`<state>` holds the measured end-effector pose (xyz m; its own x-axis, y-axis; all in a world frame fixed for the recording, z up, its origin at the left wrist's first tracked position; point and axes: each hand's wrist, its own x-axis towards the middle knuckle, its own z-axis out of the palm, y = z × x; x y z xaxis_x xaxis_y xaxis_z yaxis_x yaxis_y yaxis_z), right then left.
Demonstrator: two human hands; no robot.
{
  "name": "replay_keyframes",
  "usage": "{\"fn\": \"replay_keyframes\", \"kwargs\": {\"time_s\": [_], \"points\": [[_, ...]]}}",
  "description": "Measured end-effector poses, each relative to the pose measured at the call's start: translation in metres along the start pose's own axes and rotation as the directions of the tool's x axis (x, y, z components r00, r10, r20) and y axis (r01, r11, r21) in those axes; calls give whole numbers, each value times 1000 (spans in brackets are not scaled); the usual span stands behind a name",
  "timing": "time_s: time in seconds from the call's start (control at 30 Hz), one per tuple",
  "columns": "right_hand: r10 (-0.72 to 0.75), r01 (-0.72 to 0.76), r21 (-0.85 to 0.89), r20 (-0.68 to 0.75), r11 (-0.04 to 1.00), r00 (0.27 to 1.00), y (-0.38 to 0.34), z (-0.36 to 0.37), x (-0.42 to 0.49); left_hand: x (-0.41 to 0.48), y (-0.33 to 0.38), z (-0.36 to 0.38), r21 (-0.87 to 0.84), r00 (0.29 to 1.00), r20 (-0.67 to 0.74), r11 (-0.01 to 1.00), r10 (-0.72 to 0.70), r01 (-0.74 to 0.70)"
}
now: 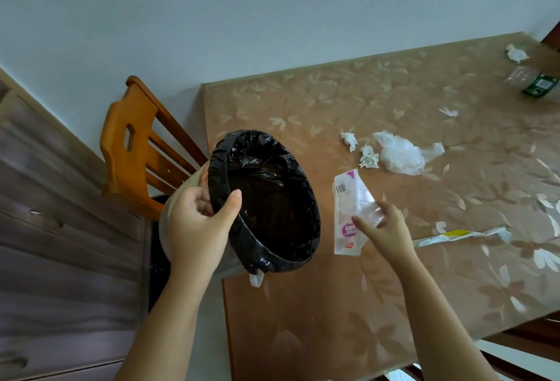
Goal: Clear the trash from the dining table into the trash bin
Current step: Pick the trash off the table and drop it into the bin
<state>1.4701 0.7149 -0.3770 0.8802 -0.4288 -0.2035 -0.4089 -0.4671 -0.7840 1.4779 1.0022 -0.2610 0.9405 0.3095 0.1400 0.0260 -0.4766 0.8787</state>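
Note:
My left hand (198,223) grips the rim of the trash bin (266,198), which is lined with a black bag and tilted with its mouth toward the table. My right hand (383,229) pinches an empty clear plastic wrapper (351,211) with pink print, held just right of the bin's mouth above the dining table (333,305). On the table lie two crumpled tissues (359,148), a crumpled clear plastic bag (401,153) and a torn strip wrapper with yellow print (454,235).
An orange wooden chair (136,150) stands against the table's left end. Dark wood cabinets (60,229) are at the left. At the table's far right are another tissue (516,54), a green-labelled plastic bottle (533,85) and a cardboard box (545,59).

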Motion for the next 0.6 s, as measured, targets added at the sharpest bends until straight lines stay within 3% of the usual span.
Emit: {"fn": "replay_keyframes", "kwargs": {"time_s": [0.2,0.33,0.6], "points": [[-106,136,259,-127,956,986,-54,-19,-13,1,8,0,-16,999,33,1000,2,-2],[-153,155,402,-37,903,987,-91,-15,-27,1,15,2,-39,998,56,999,12,-10],[-272,230,197,224,953,936,-118,8,-39,-1,29,12,-119,992,112,992,63,-50]]}}
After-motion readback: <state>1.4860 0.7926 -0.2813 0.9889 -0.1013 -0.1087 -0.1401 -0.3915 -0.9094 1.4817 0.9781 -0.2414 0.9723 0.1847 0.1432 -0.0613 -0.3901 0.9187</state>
